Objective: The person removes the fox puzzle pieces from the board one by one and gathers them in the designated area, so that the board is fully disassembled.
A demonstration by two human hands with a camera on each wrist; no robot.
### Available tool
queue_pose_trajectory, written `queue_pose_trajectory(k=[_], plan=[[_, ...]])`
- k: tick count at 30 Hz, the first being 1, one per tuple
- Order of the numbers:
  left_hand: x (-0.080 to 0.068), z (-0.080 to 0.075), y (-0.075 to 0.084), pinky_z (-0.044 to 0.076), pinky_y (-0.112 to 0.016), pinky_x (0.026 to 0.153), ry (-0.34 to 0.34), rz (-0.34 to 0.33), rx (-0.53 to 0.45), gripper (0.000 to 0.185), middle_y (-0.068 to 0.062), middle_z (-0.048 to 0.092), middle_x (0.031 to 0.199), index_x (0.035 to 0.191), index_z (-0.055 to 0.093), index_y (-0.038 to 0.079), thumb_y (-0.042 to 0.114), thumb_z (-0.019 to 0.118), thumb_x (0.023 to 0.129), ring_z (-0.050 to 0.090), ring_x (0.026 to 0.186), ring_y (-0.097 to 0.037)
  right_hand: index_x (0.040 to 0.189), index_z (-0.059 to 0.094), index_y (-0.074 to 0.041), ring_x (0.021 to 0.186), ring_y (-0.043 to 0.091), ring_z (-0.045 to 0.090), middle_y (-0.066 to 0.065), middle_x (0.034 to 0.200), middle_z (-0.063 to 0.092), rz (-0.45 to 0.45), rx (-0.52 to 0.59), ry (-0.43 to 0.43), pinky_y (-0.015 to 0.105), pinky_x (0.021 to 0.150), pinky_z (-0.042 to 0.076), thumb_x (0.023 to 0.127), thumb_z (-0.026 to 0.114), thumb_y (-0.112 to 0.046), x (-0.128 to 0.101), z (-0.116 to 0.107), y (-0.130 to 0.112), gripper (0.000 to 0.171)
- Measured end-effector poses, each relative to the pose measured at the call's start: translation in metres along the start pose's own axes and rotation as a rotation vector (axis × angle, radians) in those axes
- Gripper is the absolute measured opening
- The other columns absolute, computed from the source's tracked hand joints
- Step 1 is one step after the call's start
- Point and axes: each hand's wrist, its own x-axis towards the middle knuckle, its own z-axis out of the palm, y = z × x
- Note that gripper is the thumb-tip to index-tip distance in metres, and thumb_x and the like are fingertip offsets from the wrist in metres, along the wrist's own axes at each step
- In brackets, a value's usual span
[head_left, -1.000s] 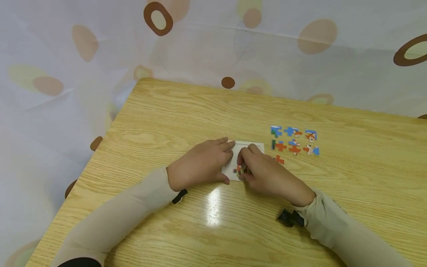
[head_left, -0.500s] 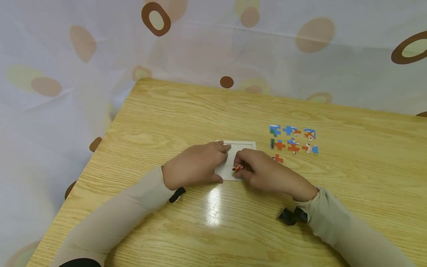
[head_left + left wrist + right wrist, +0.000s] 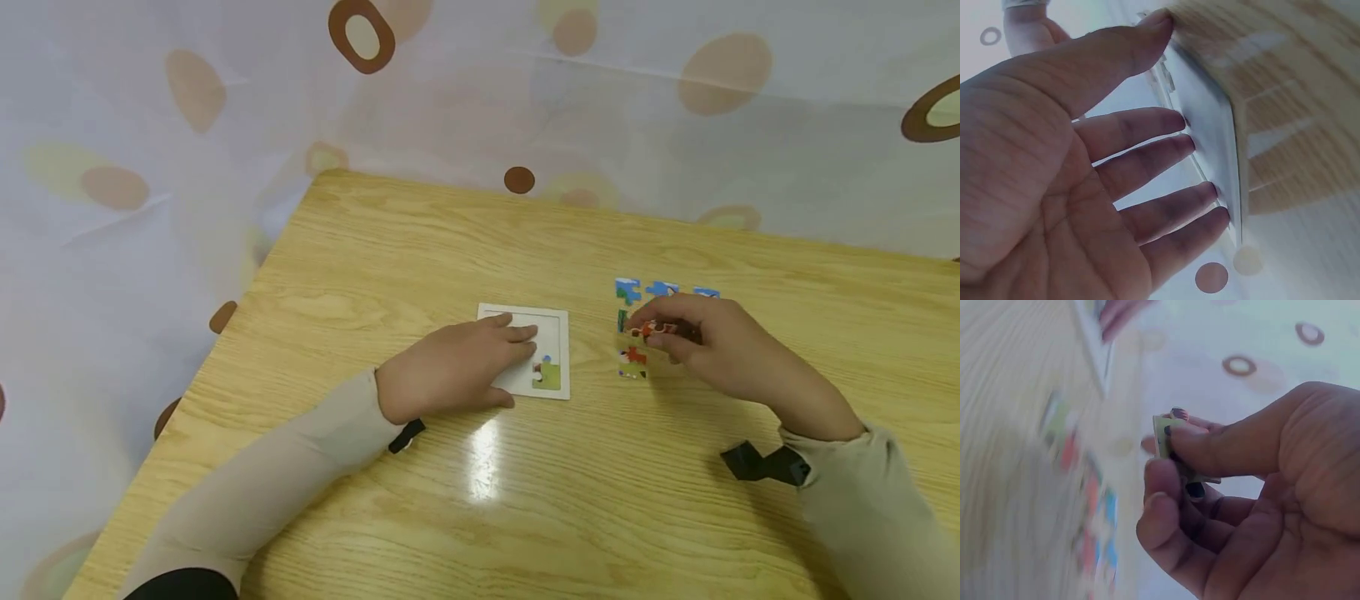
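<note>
My left hand (image 3: 457,362) lies with straight, spread fingers on a white puzzle tray (image 3: 563,342); in the left wrist view its fingertips (image 3: 1175,145) touch the tray. A green puzzle piece (image 3: 551,377) sits in the tray's near right corner. Right of the tray, my right hand (image 3: 723,346) pinches a jigsaw piece (image 3: 1162,436) between thumb and fingers, above the loose pieces. In the head view that piece shows orange (image 3: 649,330). Beneath and beside the hand lie loose pieces, among them a blue one (image 3: 628,289) and a red one (image 3: 633,360); the hand covers others.
The wooden table (image 3: 525,500) bears a bright light reflection in front of the tray. Behind it hangs a pale curtain (image 3: 450,108) with brown and beige ovals. Black wrist mounts (image 3: 765,463) hang below both sleeves.
My right hand has moved from above the tray rightward to the loose pieces, pinching a jigsaw piece. The green piece in the tray corner is now uncovered. My left hand stays on the tray.
</note>
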Motion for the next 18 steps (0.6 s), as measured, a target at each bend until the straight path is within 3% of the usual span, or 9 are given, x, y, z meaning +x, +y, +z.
queue_pose_trajectory(k=[4, 10, 18], plan=[[-0.002, 0.003, -0.001, 0.044, -0.037, 0.111, 0.024, 0.016, 0.044, 0.059, -0.007, 0.048, 0.157, 0.144, 0.06, 0.009, 0.036, 0.077, 0.095, 0.044, 0.145, -0.034, 0.113, 0.067, -0.006, 0.073, 0.01, 0.059, 0.004, 0.095, 0.067, 0.107, -0.061, -0.009, 0.025, 0.061, 0.047, 0.093, 0.07, 0.007, -0.013, -0.004, 0.015, 0.024], [-0.007, 0.004, -0.002, 0.048, -0.039, 0.108, 0.037, 0.028, 0.008, 0.057, -0.008, 0.049, 0.157, 0.144, 0.06, 0.008, 0.034, 0.076, 0.096, 0.045, 0.144, -0.036, 0.102, 0.061, -0.005, 0.07, 0.012, 0.061, 0.003, 0.089, 0.068, 0.209, -0.058, -0.071, 0.026, 0.06, 0.047, 0.096, 0.069, 0.003, -0.02, -0.003, 0.023, 0.013], [-0.01, 0.004, -0.003, 0.046, -0.038, 0.11, 0.029, 0.011, 0.008, 0.057, -0.008, 0.047, 0.158, 0.144, 0.06, 0.009, 0.035, 0.076, 0.096, 0.044, 0.145, -0.034, 0.094, 0.064, -0.014, 0.061, 0.012, 0.052, -0.004, 0.083, 0.064, 0.209, -0.171, -0.086, 0.028, 0.055, 0.04, 0.096, 0.075, -0.01, -0.019, -0.001, 0.024, 0.011]])
